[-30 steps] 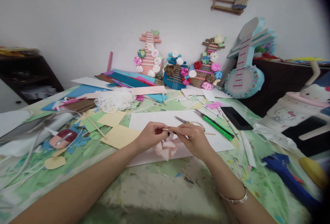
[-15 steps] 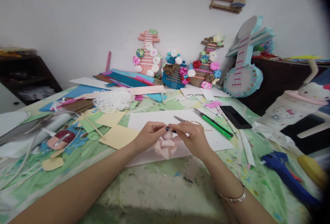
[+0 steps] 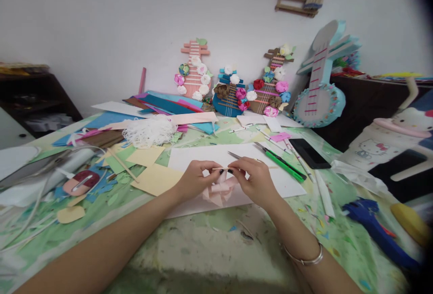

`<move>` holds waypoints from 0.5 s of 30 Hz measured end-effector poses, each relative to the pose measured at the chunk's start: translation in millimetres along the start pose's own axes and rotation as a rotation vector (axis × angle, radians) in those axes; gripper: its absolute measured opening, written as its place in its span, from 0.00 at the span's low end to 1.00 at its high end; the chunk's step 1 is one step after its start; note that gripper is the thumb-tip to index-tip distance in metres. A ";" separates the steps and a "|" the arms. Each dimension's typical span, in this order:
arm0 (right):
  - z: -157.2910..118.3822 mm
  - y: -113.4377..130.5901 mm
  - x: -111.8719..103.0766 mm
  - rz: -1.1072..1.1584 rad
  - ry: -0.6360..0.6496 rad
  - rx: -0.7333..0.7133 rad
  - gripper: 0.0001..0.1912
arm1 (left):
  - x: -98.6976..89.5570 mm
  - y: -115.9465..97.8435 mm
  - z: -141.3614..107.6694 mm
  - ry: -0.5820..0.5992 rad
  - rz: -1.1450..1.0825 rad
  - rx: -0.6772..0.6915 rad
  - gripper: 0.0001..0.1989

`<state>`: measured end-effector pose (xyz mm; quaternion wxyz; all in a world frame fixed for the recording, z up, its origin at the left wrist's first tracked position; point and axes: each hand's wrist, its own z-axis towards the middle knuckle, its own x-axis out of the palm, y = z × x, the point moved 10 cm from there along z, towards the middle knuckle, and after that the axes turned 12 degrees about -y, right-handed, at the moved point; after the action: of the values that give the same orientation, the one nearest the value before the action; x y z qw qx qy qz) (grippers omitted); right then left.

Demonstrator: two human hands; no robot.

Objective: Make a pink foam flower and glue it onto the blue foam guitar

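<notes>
My left hand (image 3: 198,179) and my right hand (image 3: 255,179) meet over a white sheet, thumbs and fingers pinched close together. Between them runs a thin wooden stick (image 3: 274,167), its far part sticking out past my right hand. The top edge of a pale pink paper flower (image 3: 219,194) is pinched against the stick by both hands. Its folded petals hang below my fingers. Partly hidden behind my right hand are scissors (image 3: 234,154) with the blades pointing left. A green utility knife (image 3: 284,163) lies just right of them.
Under my hands is a white sheet (image 3: 189,153). Yellow paper pieces (image 3: 157,179) and a heap of white string (image 3: 149,131) lie left. A phone (image 3: 309,153) and a blue glue gun (image 3: 375,231) are at right. Flower-decorated paper instruments (image 3: 194,75) lean on the wall.
My fingertips have shifted slightly, and the stick now shows in the gap between both thumbs. The paper's top edge has changed shape under my fingers.
</notes>
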<state>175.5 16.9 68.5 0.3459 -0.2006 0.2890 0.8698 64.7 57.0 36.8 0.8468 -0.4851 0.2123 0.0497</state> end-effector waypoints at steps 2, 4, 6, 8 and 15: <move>0.6 1.2 -1.7 0.023 -0.012 0.001 0.07 | -1.1 -0.8 0.3 -0.006 0.001 0.010 0.12; 1.3 1.7 -3.1 0.049 -0.023 0.009 0.07 | -1.8 -1.2 0.1 -0.010 0.002 0.020 0.12; 1.6 1.5 -3.8 0.066 -0.032 0.019 0.06 | -2.3 -0.9 -0.1 -0.014 0.004 0.024 0.12; 1.7 1.4 -4.2 0.077 -0.042 0.023 0.06 | -2.5 -0.4 -0.1 -0.017 0.003 0.024 0.12; 1.5 2.7 -6.7 0.081 -0.082 -0.007 0.05 | -1.6 0.0 -0.9 -0.010 0.004 0.028 0.12</move>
<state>177.9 13.0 74.3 0.3214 -0.1539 0.2795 0.8916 63.0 56.5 37.0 0.8545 -0.4727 0.2095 0.0510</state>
